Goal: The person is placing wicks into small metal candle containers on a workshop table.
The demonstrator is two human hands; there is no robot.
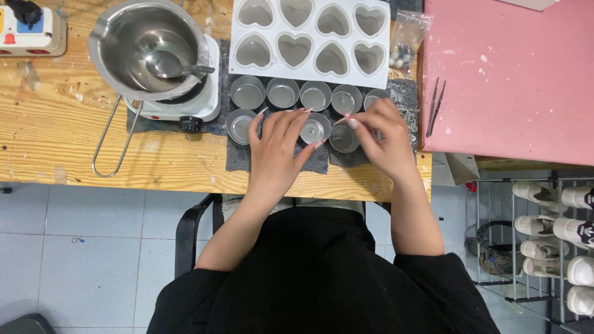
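Head view: the landmark is the white heart-shaped silicone mould tray (309,38) with eight cavities, lying at the far side of the pale wooden tabletop (62,136). Just nearer than the tray, two rows of small round metal tealight cups (283,93) stand on a dark grey felt mat (238,158).

The left hand (275,151) lies with fingers spread and nearly flat over the nearer row, below the tray's middle. Its fingertips rest against the rim of one small metal cup with a wick stub in pale wax (314,130). It steadies the cup and does not clasp it.

The right hand (387,139), below the tray's right end, is curled, its fingertips (351,122) pinched together above the neighbouring cup (342,139). Whether something thin sits in that pinch cannot be told.

To do this well, I judge the steadying hand should press lightly so no cup tips. The pinching fingers should come straight down at the cup's centre.

Left of the tray, a stainless steel pouring pot (145,49) holding a spoon sits on a small white hotplate (207,102). Right of the tray, metal tweezers (435,106) lie on a pink board (513,80).
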